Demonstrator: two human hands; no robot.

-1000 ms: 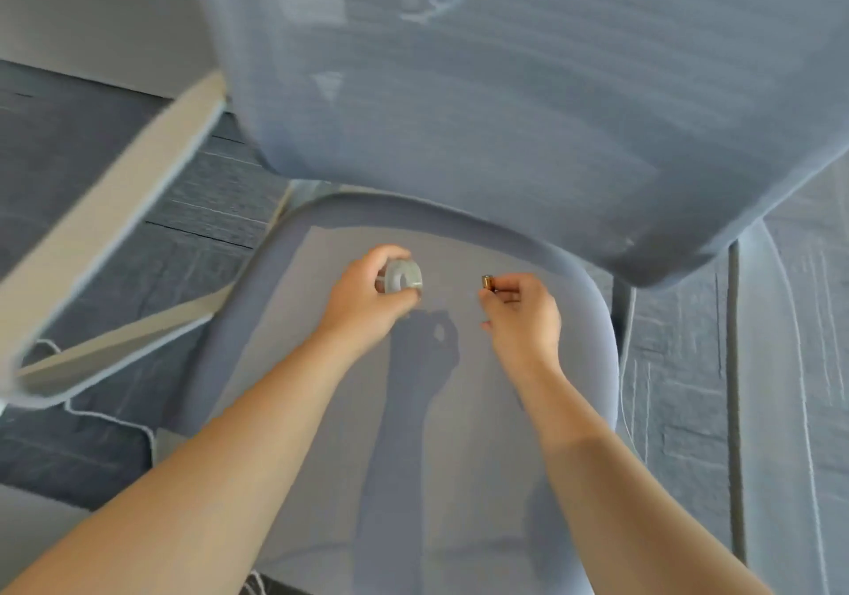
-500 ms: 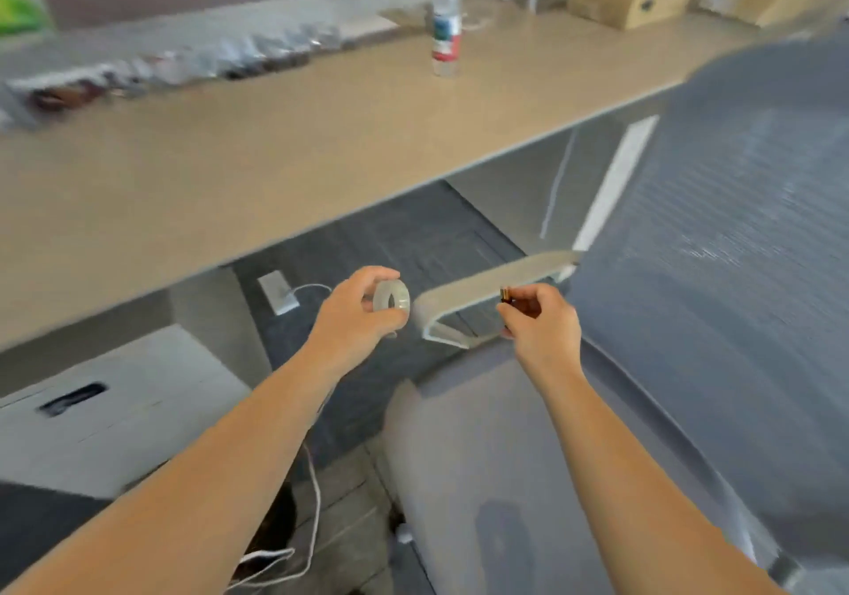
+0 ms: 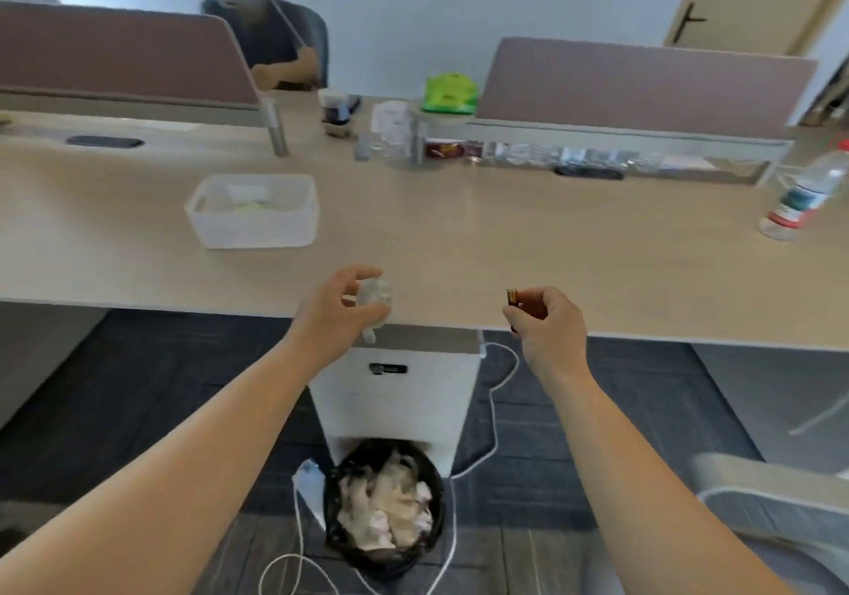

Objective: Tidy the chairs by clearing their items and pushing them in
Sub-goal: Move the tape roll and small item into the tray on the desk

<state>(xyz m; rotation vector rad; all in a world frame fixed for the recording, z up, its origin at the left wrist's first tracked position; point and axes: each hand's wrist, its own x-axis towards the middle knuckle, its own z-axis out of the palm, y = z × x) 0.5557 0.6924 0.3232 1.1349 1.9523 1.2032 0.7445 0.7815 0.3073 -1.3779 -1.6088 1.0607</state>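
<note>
Head view: both hands hover over the near edge of the worktop [image 3: 459,245]. The left hand [image 3: 337,307] has its fingers clamped on a clear tape roll [image 3: 376,293]; the right hand [image 3: 546,323] pinches a small dark battery [image 3: 512,297]. A white bin [image 3: 252,211] sits far left on the worktop, a bottle [image 3: 801,199] far right. A full wastebasket [image 3: 383,507] stands on the floor below, and a chair armrest [image 3: 776,498] shows near right.
</note>
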